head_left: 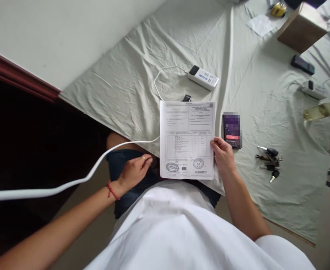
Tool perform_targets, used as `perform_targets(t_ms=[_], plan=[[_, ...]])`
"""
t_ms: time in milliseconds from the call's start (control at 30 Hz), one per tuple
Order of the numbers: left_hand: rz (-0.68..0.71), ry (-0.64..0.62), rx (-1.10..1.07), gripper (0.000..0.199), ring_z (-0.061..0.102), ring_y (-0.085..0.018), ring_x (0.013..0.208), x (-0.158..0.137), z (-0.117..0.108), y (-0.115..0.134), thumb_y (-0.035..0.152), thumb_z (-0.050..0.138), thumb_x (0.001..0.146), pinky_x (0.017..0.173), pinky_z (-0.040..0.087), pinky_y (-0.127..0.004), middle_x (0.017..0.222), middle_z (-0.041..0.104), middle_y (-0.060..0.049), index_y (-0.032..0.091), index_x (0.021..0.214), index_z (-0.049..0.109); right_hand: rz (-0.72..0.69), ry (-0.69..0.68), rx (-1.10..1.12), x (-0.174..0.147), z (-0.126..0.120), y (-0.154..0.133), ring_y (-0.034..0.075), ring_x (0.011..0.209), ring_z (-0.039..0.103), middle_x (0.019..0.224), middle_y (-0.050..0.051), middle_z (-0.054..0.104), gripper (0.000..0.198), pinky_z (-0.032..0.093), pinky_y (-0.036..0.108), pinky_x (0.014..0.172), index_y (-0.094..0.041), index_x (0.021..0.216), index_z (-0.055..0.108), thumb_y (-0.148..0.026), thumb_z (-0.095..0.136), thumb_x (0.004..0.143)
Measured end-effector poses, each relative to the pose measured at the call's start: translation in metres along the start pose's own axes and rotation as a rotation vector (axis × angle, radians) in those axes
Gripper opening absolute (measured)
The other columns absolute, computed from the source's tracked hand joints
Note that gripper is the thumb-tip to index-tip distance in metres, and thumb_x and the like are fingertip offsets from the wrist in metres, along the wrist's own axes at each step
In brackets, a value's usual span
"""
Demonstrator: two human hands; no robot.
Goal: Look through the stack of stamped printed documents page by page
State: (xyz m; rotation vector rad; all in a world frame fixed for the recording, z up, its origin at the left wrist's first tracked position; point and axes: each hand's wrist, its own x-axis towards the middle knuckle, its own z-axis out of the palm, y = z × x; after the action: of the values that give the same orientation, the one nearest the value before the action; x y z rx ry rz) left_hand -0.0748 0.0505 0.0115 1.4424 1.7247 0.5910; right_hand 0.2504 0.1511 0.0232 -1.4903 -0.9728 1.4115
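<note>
My right hand (223, 153) pinches the right edge of a white printed document (187, 150) between thumb and fingers. Its page carries small text, a table of rows and two round or oval ink stamps near the lower edge; the print is too small to read. Over my lap, left of the page and apart from it, my left hand (135, 170) has its fingers curled together, with nothing visible in them. The page partly covers a small black object (186, 98) at its top edge. Just right of the page lies a phone (231, 131) with a lit, partly blurred screen.
A white power bank (203, 78) with a cable lies beyond the page on the cloth-covered table (120, 82). A white cable (77, 183) crosses from the left. Keys (269, 163), a cardboard box (301, 28), a dark phone-like object (302, 64) and a yellow tape measure (278, 9) are rightward.
</note>
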Motion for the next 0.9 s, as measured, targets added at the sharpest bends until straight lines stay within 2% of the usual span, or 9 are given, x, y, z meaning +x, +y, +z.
perform_targets(t_ms=[67, 167, 300, 433, 533, 600, 700, 800, 900], plan=[[0.133, 0.029, 0.177, 0.028, 0.069, -0.03, 0.1, 0.009, -0.021, -0.02, 0.045, 0.056, 0.092, 0.1, 0.049, -0.042, 0.104, 0.078, -0.01, 0.025, 0.093, 0.075, -0.019, -0.008, 0.01, 0.003, 0.003, -0.002, 0.015, 0.072, 0.066, 0.087, 0.001, 0.075, 0.031, 0.054, 0.029, 0.071, -0.022, 0.093, 0.067, -0.045, 0.077, 0.076], [0.353, -0.086, 0.39, 0.03, 0.065, -0.029, 0.114, 0.031, -0.048, -0.042, 0.035, 0.05, 0.099, 0.113, 0.041, -0.046, 0.114, 0.077, -0.007, 0.024, 0.106, 0.076, -0.077, -0.021, 0.015, 0.01, 0.008, -0.007, 0.014, 0.071, 0.065, 0.083, 0.0, 0.073, 0.027, 0.052, 0.027, 0.069, -0.022, 0.092, 0.067, -0.043, 0.075, 0.079], [0.699, -0.318, 0.667, 0.034, 0.065, -0.027, 0.118, 0.057, -0.067, -0.057, 0.032, 0.046, 0.104, 0.108, 0.049, -0.043, 0.124, 0.075, -0.01, 0.018, 0.119, 0.074, -0.117, -0.04, -0.036, 0.024, 0.012, -0.006, 0.014, 0.07, 0.064, 0.083, 0.001, 0.072, 0.025, 0.05, 0.027, 0.068, -0.022, 0.096, 0.067, -0.043, 0.071, 0.084], [0.953, -0.506, 0.876, 0.034, 0.067, -0.028, 0.118, 0.073, -0.079, -0.061, 0.029, 0.055, 0.102, 0.106, 0.051, -0.04, 0.123, 0.075, -0.014, 0.012, 0.125, 0.072, -0.163, -0.036, -0.121, 0.033, 0.013, 0.003, 0.013, 0.071, 0.061, 0.085, 0.001, 0.071, 0.026, 0.047, 0.025, 0.066, -0.021, 0.097, 0.067, -0.045, 0.067, 0.086], [1.033, -0.574, 0.944, 0.036, 0.068, -0.026, 0.115, 0.085, -0.091, -0.062, 0.032, 0.056, 0.101, 0.099, 0.054, -0.036, 0.132, 0.071, -0.011, 0.014, 0.13, 0.07, -0.21, -0.01, -0.202, 0.029, 0.013, 0.008, 0.012, 0.069, 0.057, 0.082, 0.001, 0.068, 0.025, 0.045, 0.025, 0.065, -0.02, 0.097, 0.068, -0.044, 0.064, 0.088], [1.051, -0.603, 0.977, 0.038, 0.07, -0.025, 0.112, 0.092, -0.099, -0.065, 0.033, 0.052, 0.103, 0.095, 0.055, -0.034, 0.136, 0.069, -0.01, 0.017, 0.132, 0.069, -0.258, 0.007, -0.285, 0.024, 0.012, 0.01, 0.01, 0.062, 0.05, 0.072, -0.002, 0.061, 0.024, 0.04, 0.024, 0.06, -0.02, 0.097, 0.069, -0.042, 0.062, 0.09], [1.037, -0.626, 0.984, 0.038, 0.072, -0.022, 0.096, 0.098, -0.103, -0.071, 0.029, 0.051, 0.1, 0.083, 0.056, -0.031, 0.129, 0.072, -0.01, 0.016, 0.131, 0.069, -0.343, 0.002, -0.408, 0.019, 0.013, 0.011, 0.008, 0.055, 0.04, 0.061, -0.005, 0.05, 0.023, 0.033, 0.023, 0.055, -0.019, 0.096, 0.069, -0.04, 0.06, 0.093], [1.034, -0.549, 0.972, 0.039, 0.071, -0.02, 0.086, 0.095, -0.103, -0.075, 0.026, 0.054, 0.096, 0.073, 0.054, -0.03, 0.12, 0.075, -0.009, 0.017, 0.13, 0.069, -0.374, -0.007, -0.445, 0.02, 0.015, 0.011, 0.008, 0.057, 0.046, 0.065, -0.004, 0.057, 0.026, 0.038, 0.023, 0.056, -0.019, 0.1, 0.071, -0.043, 0.061, 0.095], [1.089, -0.489, 0.961, 0.038, 0.07, -0.023, 0.1, 0.09, -0.105, -0.074, 0.024, 0.056, 0.092, 0.087, 0.055, -0.033, 0.121, 0.075, -0.012, 0.014, 0.126, 0.07, -0.337, 0.023, -0.356, 0.022, 0.018, 0.01, 0.009, 0.062, 0.056, 0.075, -0.001, 0.067, 0.029, 0.044, 0.023, 0.058, -0.02, 0.1, 0.071, -0.048, 0.067, 0.092]])
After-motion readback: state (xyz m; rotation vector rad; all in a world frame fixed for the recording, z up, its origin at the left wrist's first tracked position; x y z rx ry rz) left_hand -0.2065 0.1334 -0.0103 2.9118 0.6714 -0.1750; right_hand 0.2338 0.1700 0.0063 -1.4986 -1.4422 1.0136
